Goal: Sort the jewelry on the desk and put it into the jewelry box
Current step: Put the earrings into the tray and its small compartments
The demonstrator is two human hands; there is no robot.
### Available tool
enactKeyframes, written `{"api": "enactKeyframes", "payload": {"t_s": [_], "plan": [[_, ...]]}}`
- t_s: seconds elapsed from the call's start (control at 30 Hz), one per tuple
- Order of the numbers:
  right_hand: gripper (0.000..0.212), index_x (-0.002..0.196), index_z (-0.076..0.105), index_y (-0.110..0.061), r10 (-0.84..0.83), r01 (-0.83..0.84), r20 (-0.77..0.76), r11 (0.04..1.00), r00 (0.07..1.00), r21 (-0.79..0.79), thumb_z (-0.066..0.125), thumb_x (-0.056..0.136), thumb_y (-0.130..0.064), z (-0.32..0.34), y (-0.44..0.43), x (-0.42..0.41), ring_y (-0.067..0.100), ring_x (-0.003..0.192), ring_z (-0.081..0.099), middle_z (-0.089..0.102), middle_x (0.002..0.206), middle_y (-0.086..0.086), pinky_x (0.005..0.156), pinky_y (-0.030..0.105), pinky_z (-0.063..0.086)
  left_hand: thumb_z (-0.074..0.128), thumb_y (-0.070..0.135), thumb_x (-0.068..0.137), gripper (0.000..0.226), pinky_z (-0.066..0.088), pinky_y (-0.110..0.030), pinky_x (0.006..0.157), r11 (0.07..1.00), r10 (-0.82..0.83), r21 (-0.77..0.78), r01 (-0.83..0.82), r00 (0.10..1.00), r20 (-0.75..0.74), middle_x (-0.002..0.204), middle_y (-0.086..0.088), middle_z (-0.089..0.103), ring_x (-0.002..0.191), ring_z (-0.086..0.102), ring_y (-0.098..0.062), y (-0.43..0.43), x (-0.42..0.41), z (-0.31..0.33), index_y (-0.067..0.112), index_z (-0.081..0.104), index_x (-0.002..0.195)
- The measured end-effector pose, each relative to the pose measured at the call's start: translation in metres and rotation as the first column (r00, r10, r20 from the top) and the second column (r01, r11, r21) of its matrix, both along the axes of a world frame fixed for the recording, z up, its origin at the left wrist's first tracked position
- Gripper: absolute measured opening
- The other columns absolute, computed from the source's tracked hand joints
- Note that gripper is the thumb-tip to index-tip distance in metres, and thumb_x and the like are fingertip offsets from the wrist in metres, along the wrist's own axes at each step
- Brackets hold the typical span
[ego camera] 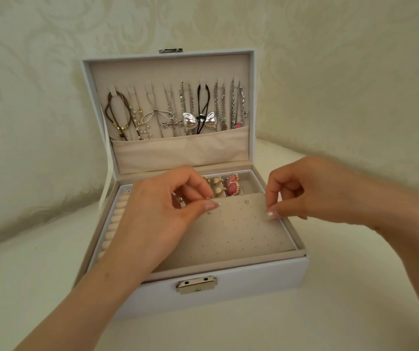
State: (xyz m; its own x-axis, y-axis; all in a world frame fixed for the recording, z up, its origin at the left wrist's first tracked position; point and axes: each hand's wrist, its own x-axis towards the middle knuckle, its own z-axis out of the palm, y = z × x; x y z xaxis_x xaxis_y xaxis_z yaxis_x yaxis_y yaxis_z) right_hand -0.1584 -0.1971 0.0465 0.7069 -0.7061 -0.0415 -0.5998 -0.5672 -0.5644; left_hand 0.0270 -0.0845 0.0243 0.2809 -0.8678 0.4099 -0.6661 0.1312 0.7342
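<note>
A white jewelry box [254, 282] stands open on the desk, its lid upright. Several necklaces [178, 112] hang inside the lid above a fabric pocket [178, 153]. A beige perforated earring pad [241, 236] lies in the top tray. One small stud [246, 201] sits near the pad's far edge and another [208, 213] near its left part. My left hand [157, 211] hovers over the pad's left side, thumb and forefinger pinching a tiny shiny stud. My right hand [312, 191] pinches the pad's right edge with thumb and forefinger.
Behind the pad, small compartments hold a pink heart piece [232, 188] and gold-toned pieces [216, 187]. Cream ring rolls [117, 219] run along the tray's left side. A metal latch [196, 285] is on the box front. A patterned pale wall rises close behind.
</note>
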Motion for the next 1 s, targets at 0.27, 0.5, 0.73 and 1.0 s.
{"api": "enactKeyframes", "payload": {"t_s": [0.27, 0.5, 0.73, 1.0], "plan": [[0.012, 0.073, 0.068, -0.036, -0.102, 0.149, 0.211, 0.965, 0.972, -0.218, 0.077, 0.075, -0.027, -0.019, -0.005, 0.019, 0.000, 0.059, 0.046, 0.054, 0.065, -0.010, 0.060, 0.025, 0.036, 0.074, 0.020, 0.074, 0.011, 0.037, -0.013, 0.060, 0.999, 0.034, -0.030, -0.037, 0.994, -0.099, 0.066, 0.012, 0.067, 0.060, 0.056, 0.001, -0.003, 0.007, -0.004, 0.029, 0.068, 0.073], [0.015, 0.067, 0.065, -0.037, -0.083, 0.133, 0.220, 0.966, 0.972, -0.220, 0.080, 0.071, -0.033, -0.027, 0.000, 0.031, 0.006, 0.063, 0.044, 0.055, 0.072, -0.008, 0.066, 0.031, 0.041, 0.071, 0.015, 0.077, 0.014, 0.047, -0.025, 0.071, 0.999, 0.016, -0.044, -0.023, 0.990, -0.137, 0.068, 0.010, 0.070, 0.070, 0.066, -0.009, -0.003, 0.007, -0.005, 0.028, 0.067, 0.073], [0.021, 0.061, 0.062, -0.033, -0.106, 0.156, 0.282, 0.975, 0.953, -0.161, 0.079, 0.072, -0.026, -0.027, 0.001, 0.032, 0.003, 0.058, 0.044, 0.058, 0.065, -0.014, 0.061, 0.022, 0.035, 0.071, 0.015, 0.077, 0.011, 0.052, -0.031, 0.078, 0.999, -0.017, -0.041, 0.008, 0.977, -0.215, 0.070, 0.008, 0.073, 0.076, 0.070, -0.012, -0.003, 0.014, -0.002, 0.026, 0.069, 0.074], [0.020, 0.062, 0.065, -0.019, -0.073, 0.091, 0.458, 0.996, 0.886, -0.017, 0.078, 0.074, -0.010, -0.027, 0.002, 0.033, -0.005, 0.053, 0.053, 0.065, 0.060, -0.020, 0.055, 0.007, 0.039, 0.072, 0.013, 0.075, 0.011, 0.045, -0.034, 0.068, 0.995, -0.093, 0.030, 0.096, 0.992, -0.090, 0.070, 0.008, 0.072, 0.065, 0.059, -0.022, -0.005, 0.033, 0.009, 0.023, 0.067, 0.077]]}}
